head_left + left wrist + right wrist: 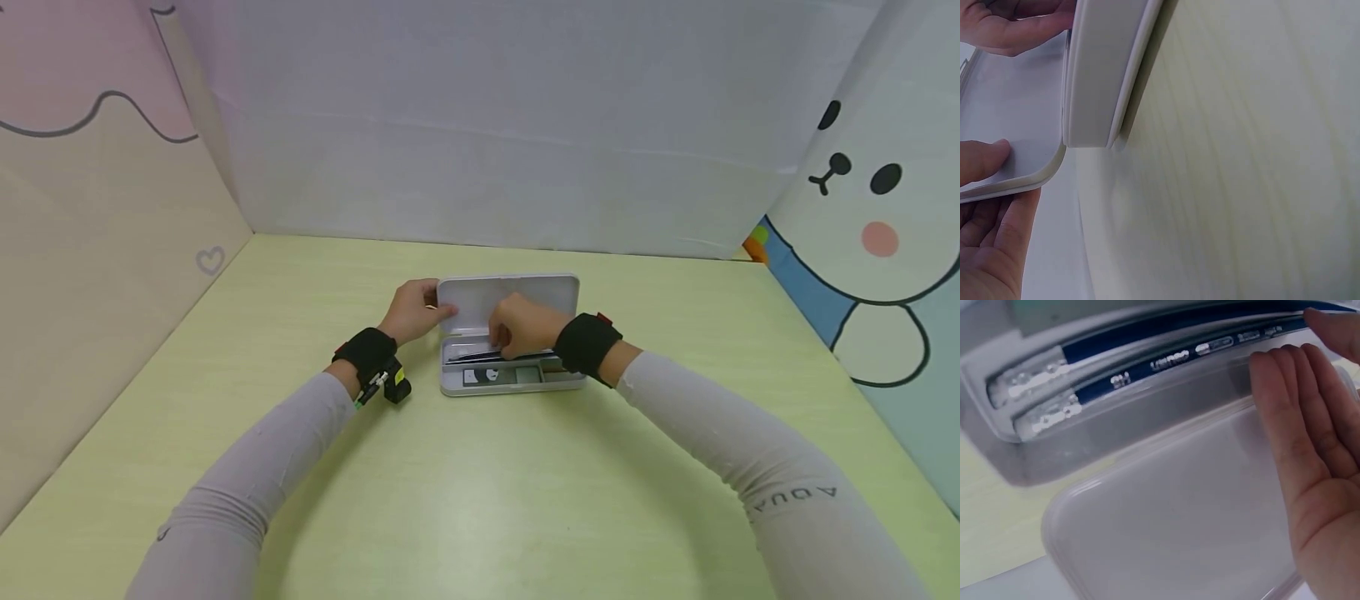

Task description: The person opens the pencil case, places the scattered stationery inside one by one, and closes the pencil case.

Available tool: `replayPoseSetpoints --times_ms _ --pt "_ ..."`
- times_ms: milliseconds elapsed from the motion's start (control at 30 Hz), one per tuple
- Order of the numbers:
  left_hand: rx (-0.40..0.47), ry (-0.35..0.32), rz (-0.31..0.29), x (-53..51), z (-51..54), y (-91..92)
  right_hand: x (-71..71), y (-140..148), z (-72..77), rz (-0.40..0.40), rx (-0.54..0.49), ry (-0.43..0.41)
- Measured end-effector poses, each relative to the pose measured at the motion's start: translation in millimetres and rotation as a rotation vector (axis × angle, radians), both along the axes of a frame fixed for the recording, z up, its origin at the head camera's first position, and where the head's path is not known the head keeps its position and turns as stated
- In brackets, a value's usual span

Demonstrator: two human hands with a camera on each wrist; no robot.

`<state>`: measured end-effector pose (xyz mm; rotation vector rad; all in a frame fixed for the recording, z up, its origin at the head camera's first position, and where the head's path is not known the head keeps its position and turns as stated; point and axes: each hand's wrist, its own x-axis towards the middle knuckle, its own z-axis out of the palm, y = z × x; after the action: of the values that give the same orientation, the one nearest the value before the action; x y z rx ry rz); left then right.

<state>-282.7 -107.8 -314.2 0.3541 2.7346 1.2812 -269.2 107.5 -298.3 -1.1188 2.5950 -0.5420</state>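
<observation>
A white pencil case (512,392) stands open on the table, its lid (480,292) tilted up at the back. My left hand (411,312) grips the lid's left end, with the thumb (985,159) on the inner face and the fingers behind it. My right hand (525,325) reaches down into the rear compartment. There, two dark blue pencils (1160,367) with silvery ends lie side by side. The right thumb and fingertips pinch the nearer pencil in the right wrist view. The front compartment holds a panda-printed item (487,377), partly seen.
A pale wooden table (480,500) spreads around the case. White sheeting (480,167) rises behind it, and printed cartoon panels (885,250) stand at both sides. Black wrist bands (588,346) with small devices are on both wrists.
</observation>
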Motion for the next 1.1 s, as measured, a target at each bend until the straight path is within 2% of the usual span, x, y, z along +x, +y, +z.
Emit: replayPoseSetpoints --times_ms 267,467,733,1100 --pt "0.002 -0.001 0.0 1.5 0.3 0.5 1.6 5.6 1.9 0.011 0.002 0.005" --pt "0.002 0.011 -0.001 2.6 -0.5 0.9 2.8 10.5 -2.2 0.012 0.017 0.03" --pt "-0.001 0.024 -0.006 1.9 -1.1 0.3 4.9 13.5 -3.3 -0.027 0.026 -0.001" --pt "-0.004 0.011 -0.006 1.0 -0.7 1.1 4.7 15.8 -2.7 -0.036 0.069 0.018"
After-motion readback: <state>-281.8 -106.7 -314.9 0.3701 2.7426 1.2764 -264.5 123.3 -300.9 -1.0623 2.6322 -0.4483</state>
